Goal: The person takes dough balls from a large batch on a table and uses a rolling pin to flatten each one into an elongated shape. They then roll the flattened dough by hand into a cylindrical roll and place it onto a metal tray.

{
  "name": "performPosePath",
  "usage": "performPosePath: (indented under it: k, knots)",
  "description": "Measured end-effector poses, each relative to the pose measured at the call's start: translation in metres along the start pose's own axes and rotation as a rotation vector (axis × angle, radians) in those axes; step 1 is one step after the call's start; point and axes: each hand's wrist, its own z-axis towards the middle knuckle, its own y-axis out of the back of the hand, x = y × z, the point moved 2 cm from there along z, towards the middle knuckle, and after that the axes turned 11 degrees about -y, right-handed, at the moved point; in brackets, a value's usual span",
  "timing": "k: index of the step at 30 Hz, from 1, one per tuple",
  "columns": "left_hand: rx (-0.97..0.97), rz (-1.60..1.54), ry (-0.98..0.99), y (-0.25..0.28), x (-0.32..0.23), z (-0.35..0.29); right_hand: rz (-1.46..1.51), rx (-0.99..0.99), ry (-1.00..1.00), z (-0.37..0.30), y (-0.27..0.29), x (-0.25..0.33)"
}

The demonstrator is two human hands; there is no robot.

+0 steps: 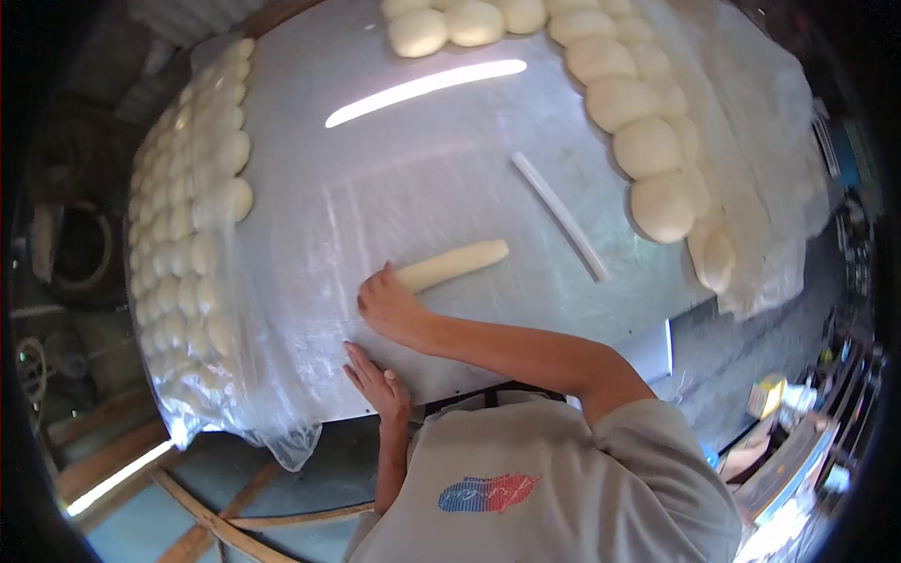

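Observation:
A pale rolled log of dough (455,265) lies slantwise on the metal tabletop (310,202). My right hand (389,308) reaches across from the right with its fingers curled over the log's left end, hiding that end. Close to the table's near edge, my left hand (377,383) is open, fingers stretched out and nothing in them. To the right of the log lies a straight white rod (561,218), touched by neither hand.
Rows of round dough balls (657,150) line the right side, beside clear plastic sheeting (765,178). More balls (471,23) sit at the far edge. On the left, many lie under a plastic sheet (239,310). Wooden beams (211,521) show below left.

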Motion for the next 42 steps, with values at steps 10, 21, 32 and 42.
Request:
performPosePath:
  k: [10,21,32,42]
  knots:
    - [0.156,-0.061,-0.18,-0.014,-0.038,0.023,0.754,-0.661,-0.424,-0.2,0.157,-0.125]
    - [0.521,0.233,-0.603,-0.069,-0.082,0.0,0.765,-0.883,-1.163,-0.511,0.139,-0.136]
    - [0.45,0.559,-0.673,-0.08,-0.081,-0.001,0.494,-0.138,-1.641,-0.645,-0.284,0.0]
    - [0.386,0.514,-0.716,-0.081,-0.087,-0.008,1.129,0.28,-1.63,-0.578,-0.315,0.156]
